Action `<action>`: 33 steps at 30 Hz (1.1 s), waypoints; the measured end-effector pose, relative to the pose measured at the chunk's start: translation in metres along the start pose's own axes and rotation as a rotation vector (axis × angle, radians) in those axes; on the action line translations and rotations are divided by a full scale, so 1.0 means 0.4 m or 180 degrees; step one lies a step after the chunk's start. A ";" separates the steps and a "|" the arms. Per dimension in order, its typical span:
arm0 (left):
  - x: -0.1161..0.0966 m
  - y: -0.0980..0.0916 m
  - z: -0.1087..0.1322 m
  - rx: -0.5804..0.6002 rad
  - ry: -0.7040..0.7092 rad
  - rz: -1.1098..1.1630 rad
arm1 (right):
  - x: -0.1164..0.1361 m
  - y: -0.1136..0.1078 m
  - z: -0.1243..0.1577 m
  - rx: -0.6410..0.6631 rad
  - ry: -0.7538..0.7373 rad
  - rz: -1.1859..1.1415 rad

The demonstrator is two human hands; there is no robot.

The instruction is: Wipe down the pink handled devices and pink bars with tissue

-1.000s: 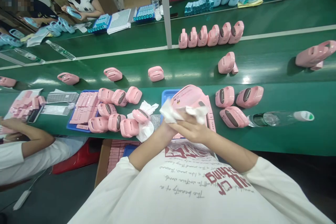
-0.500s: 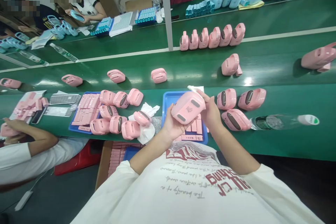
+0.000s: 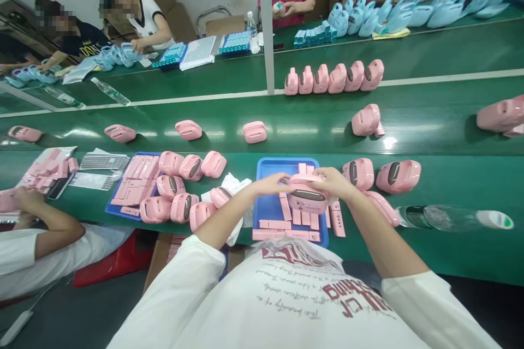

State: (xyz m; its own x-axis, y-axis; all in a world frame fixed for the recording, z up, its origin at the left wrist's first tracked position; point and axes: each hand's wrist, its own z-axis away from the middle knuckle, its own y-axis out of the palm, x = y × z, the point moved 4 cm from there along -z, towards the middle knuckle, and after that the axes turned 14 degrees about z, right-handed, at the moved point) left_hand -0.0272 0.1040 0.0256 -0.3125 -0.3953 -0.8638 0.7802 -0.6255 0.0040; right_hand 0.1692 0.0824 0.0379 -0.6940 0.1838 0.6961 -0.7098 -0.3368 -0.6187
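Six pink cases (image 3: 338,77) are standing far, six are sitting on the middle belt (image 3: 307,126), eight near left, three near right. One case (image 3: 309,199) is being held in between. One bottle (image 3: 442,218) is lying near right, two far left.

On the white T-shirt (image 3: 270,305), lower centre of the frame, upside-down grey script (image 3: 289,307) includes "The beauty of a" and red lettering (image 3: 338,290) includes "thing"; yellow letters (image 3: 89,50) on a dark shirt (image 3: 82,34), upper left, are indistinct.

Head-worn view, forward and down (wide).
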 end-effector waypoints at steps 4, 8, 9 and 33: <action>-0.078 -0.226 -0.128 -0.1549 0.0216 -0.0571 | -0.016 -0.041 -0.111 -0.0758 0.0441 0.0416; -0.108 -0.411 -0.200 -0.2666 0.0121 -0.0687 | 0.002 -0.063 -0.274 -0.1078 0.0605 0.0349; -0.100 -0.438 -0.213 -0.2792 0.0065 -0.0660 | 0.013 -0.064 -0.319 -0.1098 0.0622 0.0332; 0.128 -0.280 0.170 -0.2459 0.0741 0.2167 | 0.002 -0.059 -0.398 -0.0358 0.0963 0.1602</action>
State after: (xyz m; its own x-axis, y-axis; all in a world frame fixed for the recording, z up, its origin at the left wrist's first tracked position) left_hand -0.1674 0.1080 0.0150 0.3689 -0.3119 -0.8756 0.9105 0.3104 0.2731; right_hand 0.1662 0.2376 -0.0048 -0.9402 0.2873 0.1831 -0.2819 -0.3540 -0.8918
